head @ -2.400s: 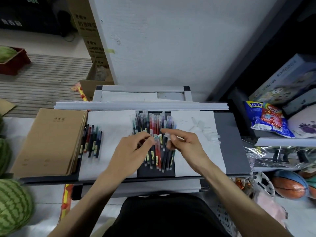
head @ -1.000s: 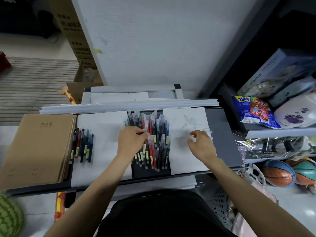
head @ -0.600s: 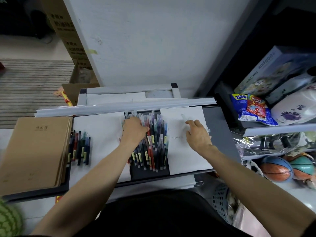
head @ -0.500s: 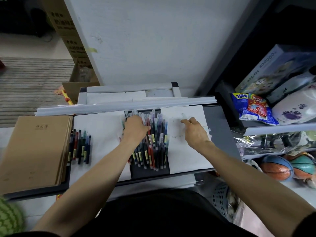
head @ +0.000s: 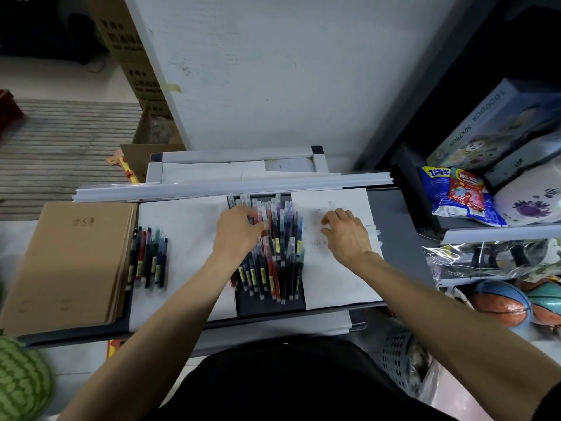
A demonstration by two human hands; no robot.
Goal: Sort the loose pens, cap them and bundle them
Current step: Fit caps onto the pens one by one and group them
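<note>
Left hand [head: 239,235] on pens [head: 274,256]; right hand [head: 346,235] seemingly touches paper [head: 334,284].

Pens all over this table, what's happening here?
A person is sorting pens. The left hand reaches into the main pile of pens in the middle, while the right hand is on the white sheet near loose clear caps. A small sorted group lies on the left, beside brown notebooks.

the blue box [head: 485,129] reads "1000pcs" and "50x70cm" (other print blurred).
</note>
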